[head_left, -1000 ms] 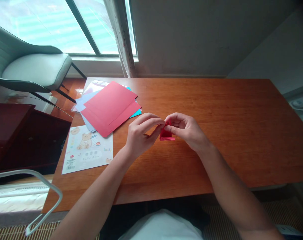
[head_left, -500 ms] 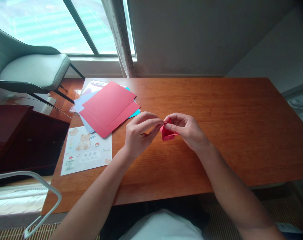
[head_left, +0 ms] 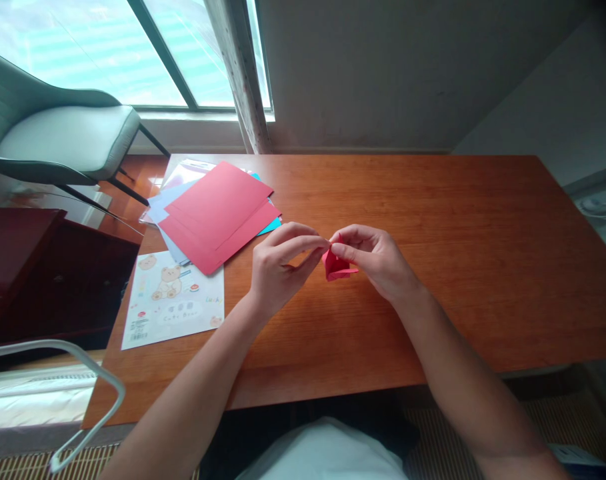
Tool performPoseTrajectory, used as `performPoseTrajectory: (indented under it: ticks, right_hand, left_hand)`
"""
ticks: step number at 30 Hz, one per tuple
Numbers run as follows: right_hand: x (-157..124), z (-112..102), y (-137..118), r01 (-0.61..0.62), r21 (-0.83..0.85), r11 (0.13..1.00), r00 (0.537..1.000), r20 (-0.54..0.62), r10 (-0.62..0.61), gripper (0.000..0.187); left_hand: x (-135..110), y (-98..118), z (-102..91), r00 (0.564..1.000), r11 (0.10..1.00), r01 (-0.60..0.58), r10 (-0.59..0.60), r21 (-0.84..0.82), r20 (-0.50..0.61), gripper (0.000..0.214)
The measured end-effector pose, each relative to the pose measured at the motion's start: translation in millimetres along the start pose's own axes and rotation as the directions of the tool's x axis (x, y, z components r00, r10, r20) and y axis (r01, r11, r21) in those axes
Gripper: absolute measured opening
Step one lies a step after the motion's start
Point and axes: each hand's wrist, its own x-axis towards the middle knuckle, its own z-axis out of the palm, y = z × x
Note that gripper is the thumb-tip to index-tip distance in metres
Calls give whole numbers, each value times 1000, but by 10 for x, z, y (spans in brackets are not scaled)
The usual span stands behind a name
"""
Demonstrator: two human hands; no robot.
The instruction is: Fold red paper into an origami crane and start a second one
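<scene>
In the head view, the left hand (head_left: pixel 281 270) and right hand (head_left: pixel 380 259) meet at the fingertips, both pinching the top of a folded red paper (head_left: pixel 335 270). It sits between them over the middle of the counter (head_left: pixel 447 267); whether it touches the wood, I cannot tell. The step looks like fine shaping, best done with the right thumb steadying the folds while the left fingertips work lightly at the point: too hard a pull could crease or tear it.
</scene>
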Motion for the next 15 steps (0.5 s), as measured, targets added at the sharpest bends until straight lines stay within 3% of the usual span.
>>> performPoseTrajectory:
  ticks: [11,15]
  right_hand:
    - [-16,16,-16,4,-20,1000,1000,-26,-4,22]
    - [-9,13,-12,19,-34,999,997,-80,-22,23]
  left_hand:
    - [0,4,29,999,998,43,-42,-39,22,6]
    - [8,41,24,985,980,170,-165,-99,56,4]
